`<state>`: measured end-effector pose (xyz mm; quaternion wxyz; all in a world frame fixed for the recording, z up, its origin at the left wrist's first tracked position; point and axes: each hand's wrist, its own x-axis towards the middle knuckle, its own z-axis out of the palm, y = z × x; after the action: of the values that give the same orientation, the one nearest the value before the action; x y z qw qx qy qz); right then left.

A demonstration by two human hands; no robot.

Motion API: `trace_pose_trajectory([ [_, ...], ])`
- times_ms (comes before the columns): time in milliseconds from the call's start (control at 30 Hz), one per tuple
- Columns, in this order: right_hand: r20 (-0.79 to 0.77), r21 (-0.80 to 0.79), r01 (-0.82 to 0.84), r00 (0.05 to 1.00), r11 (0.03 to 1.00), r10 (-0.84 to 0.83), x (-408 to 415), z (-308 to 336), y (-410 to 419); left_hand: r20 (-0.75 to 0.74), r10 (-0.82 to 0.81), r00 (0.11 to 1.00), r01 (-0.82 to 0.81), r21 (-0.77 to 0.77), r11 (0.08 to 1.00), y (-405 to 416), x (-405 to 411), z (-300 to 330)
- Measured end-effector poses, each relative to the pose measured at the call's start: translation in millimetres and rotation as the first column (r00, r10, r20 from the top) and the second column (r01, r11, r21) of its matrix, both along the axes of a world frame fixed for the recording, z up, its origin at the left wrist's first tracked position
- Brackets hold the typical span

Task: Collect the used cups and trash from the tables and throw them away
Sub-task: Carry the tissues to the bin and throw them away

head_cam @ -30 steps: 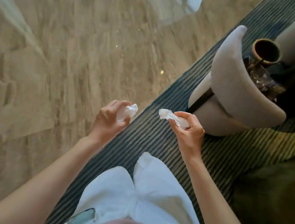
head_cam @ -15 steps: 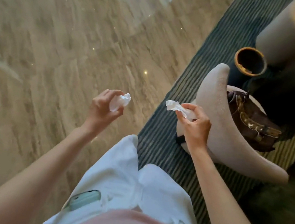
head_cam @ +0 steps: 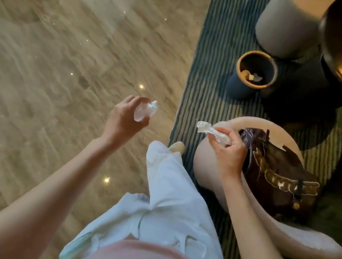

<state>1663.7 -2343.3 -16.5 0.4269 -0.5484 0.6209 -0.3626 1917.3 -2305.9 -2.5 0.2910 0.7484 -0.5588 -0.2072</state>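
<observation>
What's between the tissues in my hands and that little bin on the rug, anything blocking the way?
Nothing visible blocks it. The bin stands open-topped on the striped rug, ahead of the right hand with its tissue. The chair with the brown bag sits just below that hand, nearer than the bin.

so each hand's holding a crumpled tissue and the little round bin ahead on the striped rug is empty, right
Not quite: the head view shows the bin already has crumpled scraps at the bottom, so it is not empty. The rest holds: the left hand and right hand each grip a crumpled tissue, and the bin stands on the striped rug.
</observation>
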Motion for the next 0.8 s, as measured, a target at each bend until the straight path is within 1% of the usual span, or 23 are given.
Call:
trace_pose_trajectory([
  [67,0.030,0.014,0.072,0.997,0.997,-0.072,5,-3,-44,0.009,-0.069,0.998,0.069,0.014,0.998,-62,7,1],
  [200,-0.038,0.063,0.159,0.987,0.985,-0.157,5,-10,-127,0.038,-0.166,0.985,0.164,0.039,0.986,-173,20,1],
  [333,-0.145,0.000,0.156,0.977,0.988,-0.155,9,-8,-199,0.021,-0.262,0.965,0.261,0.034,0.965,-265,21,-1],
  [400,-0.170,-0.030,0.177,0.969,0.984,-0.180,12,-10,-234,0.000,-0.315,0.949,0.315,0.055,0.948,-307,19,-6],
  [467,-0.164,-0.034,0.237,0.957,0.971,-0.239,15,-16,-271,-0.013,-0.375,0.927,0.375,0.079,0.924,-354,18,-15],
  [600,-0.139,0.015,0.368,0.921,0.930,-0.363,24,-38,-341,-0.018,-0.511,0.859,0.510,0.109,0.853,-453,17,-38],
  [733,-0.144,0.047,0.511,0.854,0.858,-0.501,28,-59,-404,-0.026,-0.620,0.784,0.616,0.148,0.774,-552,14,-58],
  [800,-0.143,0.048,0.568,0.818,0.822,-0.557,28,-66,-431,-0.006,-0.672,0.740,0.663,0.168,0.729,-589,13,-68],
])
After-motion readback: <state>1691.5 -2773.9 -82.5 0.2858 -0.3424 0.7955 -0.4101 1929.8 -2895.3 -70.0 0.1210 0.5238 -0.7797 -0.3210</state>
